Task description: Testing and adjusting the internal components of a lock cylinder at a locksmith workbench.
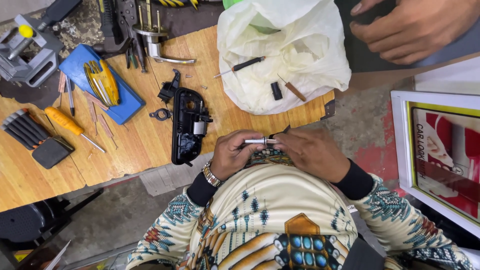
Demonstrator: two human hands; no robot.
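Head view: near to far.
Left hand (231,152): pinched shut on small metal cylinder (260,141).
Right hand (312,152): fingers closed on its other end, close to the chest.
Handling: likely light, stiff, slick; take both ends.
Beyond left hand: black handle housing (184,125).
Farther: white plastic bag (282,55).

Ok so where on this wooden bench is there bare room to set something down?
Bare wood shows at the bench's near edge, between the orange-handled screwdriver and the black door-handle housing, and at the near left corner below the black tool holder. A narrower strip lies between the housing and the white plastic bag. The far side by the blue tray and the vise is crowded.
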